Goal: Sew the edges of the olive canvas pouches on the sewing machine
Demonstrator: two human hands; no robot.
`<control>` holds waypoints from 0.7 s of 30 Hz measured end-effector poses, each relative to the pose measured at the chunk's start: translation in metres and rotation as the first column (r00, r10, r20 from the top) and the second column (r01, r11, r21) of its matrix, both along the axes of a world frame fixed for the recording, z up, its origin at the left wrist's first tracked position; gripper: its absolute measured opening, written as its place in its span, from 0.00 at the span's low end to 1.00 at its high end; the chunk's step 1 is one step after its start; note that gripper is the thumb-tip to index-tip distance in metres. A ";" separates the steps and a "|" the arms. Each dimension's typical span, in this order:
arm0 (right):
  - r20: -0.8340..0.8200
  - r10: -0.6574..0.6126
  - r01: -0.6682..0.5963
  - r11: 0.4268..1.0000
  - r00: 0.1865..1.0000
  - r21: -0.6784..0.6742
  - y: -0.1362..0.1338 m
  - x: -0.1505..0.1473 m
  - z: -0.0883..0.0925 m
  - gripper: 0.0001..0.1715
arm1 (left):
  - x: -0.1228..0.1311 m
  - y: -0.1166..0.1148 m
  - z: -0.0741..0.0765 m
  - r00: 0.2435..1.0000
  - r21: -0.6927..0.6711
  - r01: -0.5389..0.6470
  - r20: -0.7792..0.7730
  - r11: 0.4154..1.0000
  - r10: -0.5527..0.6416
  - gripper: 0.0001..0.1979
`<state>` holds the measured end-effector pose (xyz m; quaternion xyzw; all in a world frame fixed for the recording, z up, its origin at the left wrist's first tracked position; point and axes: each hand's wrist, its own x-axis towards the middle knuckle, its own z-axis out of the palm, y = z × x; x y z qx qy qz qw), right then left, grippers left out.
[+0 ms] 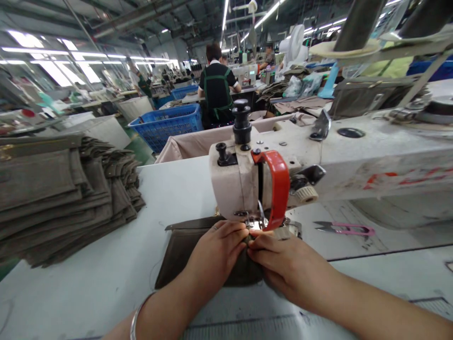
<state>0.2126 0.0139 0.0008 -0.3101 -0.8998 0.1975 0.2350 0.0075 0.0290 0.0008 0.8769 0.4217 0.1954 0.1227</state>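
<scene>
A dark olive fabric piece (177, 250) lies under the needle area of a white sewing machine (230, 184) with a red guard (279, 189). Just in front of the presser foot, my left hand (215, 250) pinches the fabric from the left, its fingers pressed together. My right hand (283, 259) grips the same fabric from the right, fingers bent, its fingertips almost meeting those of the left. The hands hide the fabric edge between them.
Stacked olive fabric pieces (53, 189) lie at the left. Pink-handled snips (354, 229) rest on the machine bed at right. Behind the table are a blue basket (170, 125) and a seated person (215, 87) seen from behind.
</scene>
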 end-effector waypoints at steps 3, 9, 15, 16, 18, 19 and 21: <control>-0.008 -0.002 0.002 1.000 1.000 0.002 0.000 0.000 0.001 0.16 | 0.000 0.000 0.000 1.000 0.000 0.008 0.006 1.000 -0.008 0.15; 0.001 -0.001 0.001 1.000 1.000 -0.009 0.000 -0.005 -0.001 0.17 | -0.001 0.002 -0.002 1.000 -0.036 0.018 -0.004 0.999 -0.018 0.14; 0.162 0.035 -0.023 0.997 0.986 -0.077 0.000 0.027 0.029 0.26 | -0.004 -0.001 0.004 0.999 -0.087 -0.001 -0.036 0.996 -0.002 0.17; 0.206 0.023 -0.005 0.996 0.978 -0.088 0.001 0.036 0.034 0.29 | -0.005 -0.005 0.006 0.999 -0.092 0.012 -0.051 0.996 -0.017 0.21; 0.260 0.000 0.024 0.996 0.966 -0.089 0.006 0.052 0.036 0.35 | -0.008 -0.015 0.010 0.994 -0.097 0.058 -0.087 0.994 -0.067 0.33; 0.265 -0.031 0.054 0.995 0.964 -0.079 0.010 0.056 0.033 0.33 | -0.010 -0.019 0.012 0.990 -0.098 0.084 -0.103 0.992 -0.094 0.35; 0.235 -0.152 0.163 0.986 0.960 -0.028 0.020 0.057 0.021 0.22 | -0.010 -0.027 0.015 0.984 -0.083 0.125 -0.120 0.989 -0.135 0.30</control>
